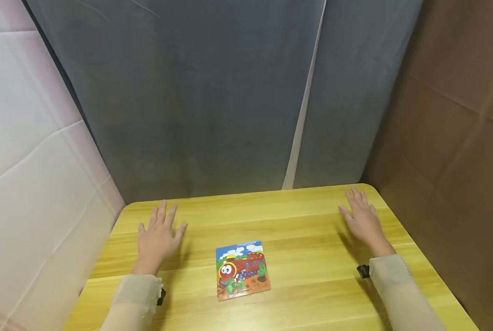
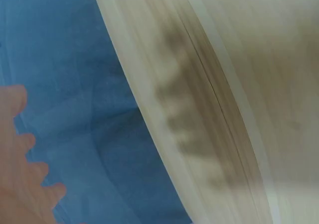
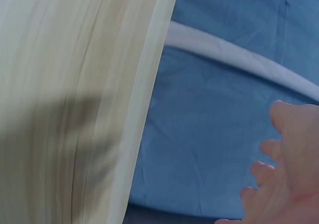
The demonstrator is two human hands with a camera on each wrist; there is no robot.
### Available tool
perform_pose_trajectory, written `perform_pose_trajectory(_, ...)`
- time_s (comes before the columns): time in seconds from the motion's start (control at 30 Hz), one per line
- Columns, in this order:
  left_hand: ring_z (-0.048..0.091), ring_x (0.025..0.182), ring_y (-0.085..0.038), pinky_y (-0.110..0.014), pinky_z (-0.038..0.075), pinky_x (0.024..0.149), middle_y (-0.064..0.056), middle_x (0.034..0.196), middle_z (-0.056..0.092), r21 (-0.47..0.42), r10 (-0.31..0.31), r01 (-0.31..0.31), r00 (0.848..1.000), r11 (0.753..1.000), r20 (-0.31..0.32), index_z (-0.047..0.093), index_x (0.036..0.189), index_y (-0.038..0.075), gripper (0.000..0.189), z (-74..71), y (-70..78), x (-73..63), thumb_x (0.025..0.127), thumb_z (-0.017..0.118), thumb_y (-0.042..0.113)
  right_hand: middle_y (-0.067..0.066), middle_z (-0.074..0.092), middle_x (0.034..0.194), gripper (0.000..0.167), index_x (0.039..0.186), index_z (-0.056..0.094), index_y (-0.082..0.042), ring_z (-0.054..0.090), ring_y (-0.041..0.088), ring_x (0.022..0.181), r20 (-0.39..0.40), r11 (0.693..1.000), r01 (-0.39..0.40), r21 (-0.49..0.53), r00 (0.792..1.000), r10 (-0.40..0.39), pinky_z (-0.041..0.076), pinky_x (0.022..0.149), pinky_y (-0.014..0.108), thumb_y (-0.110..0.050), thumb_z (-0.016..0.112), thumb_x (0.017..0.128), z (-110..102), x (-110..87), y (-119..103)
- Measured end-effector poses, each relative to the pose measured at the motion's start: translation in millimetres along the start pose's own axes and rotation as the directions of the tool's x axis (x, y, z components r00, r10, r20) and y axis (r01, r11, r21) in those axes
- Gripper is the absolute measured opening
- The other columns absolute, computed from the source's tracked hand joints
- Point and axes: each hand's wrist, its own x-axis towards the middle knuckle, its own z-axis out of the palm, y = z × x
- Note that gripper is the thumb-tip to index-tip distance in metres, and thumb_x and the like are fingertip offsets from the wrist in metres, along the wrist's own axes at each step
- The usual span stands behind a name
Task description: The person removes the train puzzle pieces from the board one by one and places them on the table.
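Observation:
A square picture puzzle (image 1: 243, 270) with a red cartoon train lies flat on the wooden table (image 1: 304, 294), between the two hands. My left hand (image 1: 158, 236) is held over the table's left side, fingers spread and straight, palm down, holding nothing. Over the right side my right hand (image 1: 363, 224) is likewise spread, with nothing in its fingers. Both cast shadows on the wood. In the left wrist view the left fingers (image 2: 30, 154) show at the lower left edge. The right wrist view has the right fingers (image 3: 264, 167) at the lower right.
A dark grey curtain (image 1: 230, 101) hangs behind the table's far edge, with a pale gap strip (image 1: 302, 119) in it. White fabric (image 1: 35, 161) covers the left side and brown fabric (image 1: 449, 151) the right. A small black wrist device (image 1: 363, 271) sits at the right cuff.

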Motion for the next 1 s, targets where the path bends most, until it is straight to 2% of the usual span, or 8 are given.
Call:
perform_pose_trajectory(0.23, 0.01, 0.152, -0.045, -0.082, 0.013, 0.105, -0.016, 0.17, 0.002, -0.022, 0.019, -0.019, 1.0, 1.0, 0.01, 0.014, 0.164, 0.017, 0.076, -1.0, 9.8, 2.8, 0.105, 0.033, 0.06, 0.017, 0.003, 0.169, 0.069, 0.161, 0.019, -0.003, -0.002, 0.042, 0.154, 0.025, 0.998, 0.021, 0.064, 0.999, -0.023, 0.01, 0.113, 0.074, -0.045, 0.038, 0.11, 8, 6.7, -22)
perform_pose_trajectory(0.47, 0.015, 0.15, -0.046, -0.078, 0.022, 0.106, -0.02, 0.168, 0.008, -0.037, 0.059, -0.059, 0.998, 0.998, -0.016, 0.019, 0.163, 0.013, 0.071, 4.5, 15.8, 3.8, 0.107, 0.038, 0.053, 0.019, 0.005, 0.169, 0.068, 0.161, 0.024, -0.004, 0.0, 0.04, 0.154, 0.055, 0.988, 0.035, 0.153, 0.998, -0.044, 0.014, 0.116, 0.068, -0.044, 0.041, 0.109, 19, 8.3, -44)
perform_pose_trajectory(0.6, 0.018, 0.15, -0.046, -0.076, 0.025, 0.107, -0.02, 0.168, 0.01, -0.063, 0.087, -0.088, 0.996, 0.994, -0.024, 0.02, 0.163, 0.014, 0.069, 10.8, 20.5, 4.1, 0.107, 0.041, 0.048, 0.021, 0.014, 0.167, 0.063, 0.158, 0.032, -0.004, 0.013, 0.043, 0.153, 0.071, 0.98, 0.036, 0.195, 0.996, -0.051, 0.019, 0.117, 0.064, -0.042, 0.043, 0.109, 27, 8.8, -60)
perform_pose_trajectory(0.7, 0.027, 0.147, -0.046, -0.073, 0.03, 0.106, -0.021, 0.165, 0.02, -0.081, 0.108, -0.111, 0.993, 0.99, -0.045, 0.028, 0.16, 0.011, 0.065, 17.7, 24.9, 2.8, 0.107, 0.049, 0.04, 0.019, 0.022, 0.166, 0.059, 0.156, 0.036, -0.006, 0.024, 0.042, 0.15, 0.093, 0.978, 0.036, 0.204, 0.994, -0.056, 0.024, 0.117, 0.061, -0.041, 0.044, 0.109, 34, 9.6, -73)
perform_pose_trajectory(0.83, 0.042, 0.137, -0.047, -0.069, 0.039, 0.102, -0.023, 0.155, 0.04, -0.09, 0.138, -0.143, 0.988, 0.986, -0.067, 0.045, 0.15, 0.005, 0.054, 25.0, 32.0, 1.0, 0.104, 0.057, 0.03, 0.015, 0.031, 0.163, 0.055, 0.154, 0.042, -0.007, 0.032, 0.038, 0.148, 0.109, 0.974, 0.046, 0.22, 0.992, -0.071, 0.028, 0.117, 0.057, -0.037, 0.049, 0.108, 44, 9.9, -89)
perform_pose_trajectory(0.9, 0.045, 0.135, -0.046, -0.067, 0.04, 0.103, -0.023, 0.151, 0.046, -0.109, 0.154, -0.159, 0.987, 0.981, -0.054, 0.05, 0.146, 0.004, 0.05, 26.9, 35.5, 0.7, 0.103, 0.058, 0.029, 0.015, 0.034, 0.162, 0.052, 0.152, 0.045, -0.007, 0.034, 0.037, 0.147, 0.112, 0.972, 0.058, 0.227, 0.99, -0.085, 0.029, 0.117, 0.056, -0.034, 0.051, 0.108, 50, 9.5, -96)
perform_pose_trajectory(1.0, 0.045, 0.136, -0.046, -0.064, 0.036, 0.108, -0.023, 0.15, 0.047, -0.179, 0.194, -0.192, 0.981, 0.965, -0.006, 0.051, 0.145, 0.003, 0.051, 28.4, 41.0, 1.4, 0.103, 0.06, 0.03, 0.015, 0.036, 0.16, 0.049, 0.149, 0.048, -0.006, 0.036, 0.037, 0.146, 0.126, 0.97, 0.081, 0.23, 0.986, -0.112, 0.03, 0.116, 0.056, -0.031, 0.054, 0.107, 60, 7.7, -106)
